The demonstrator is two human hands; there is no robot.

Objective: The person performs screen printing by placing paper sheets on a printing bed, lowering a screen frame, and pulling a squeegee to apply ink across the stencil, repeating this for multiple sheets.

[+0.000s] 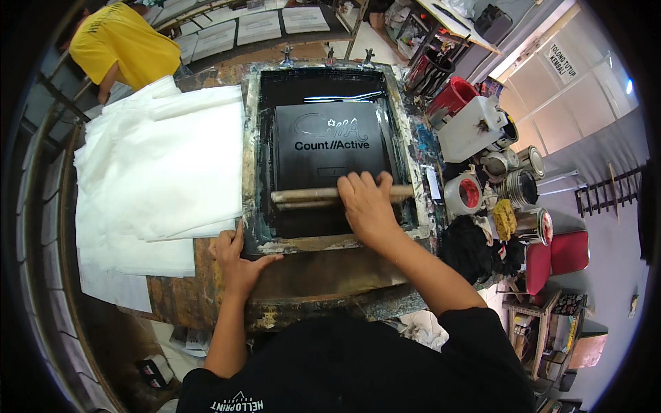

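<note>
A screen-printing frame (250, 138) with ink-smeared edges lies on the worktable. Inside it, dark ink covers the mesh, and lettering and a drawn design show on a dark rectangle (330, 162). My right hand (368, 206) grips the wooden handle of a squeegee (306, 196) that spans the lower part of the mesh. At the frame's near left corner, my left hand (237, 258) rests with thumb and fingers spread, holding nothing. Beside that hand is a tall pile of thin white sheets (165, 165).
Clamps (286, 55) stand at the frame's far edge. Ink tubs (469, 194), a white jerrycan (471, 127), a yellow sponge (505, 219) and black rags (471, 251) crowd the right side. A person in a yellow shirt (127, 45) bends at the far left, near racks of printed sheets (258, 27).
</note>
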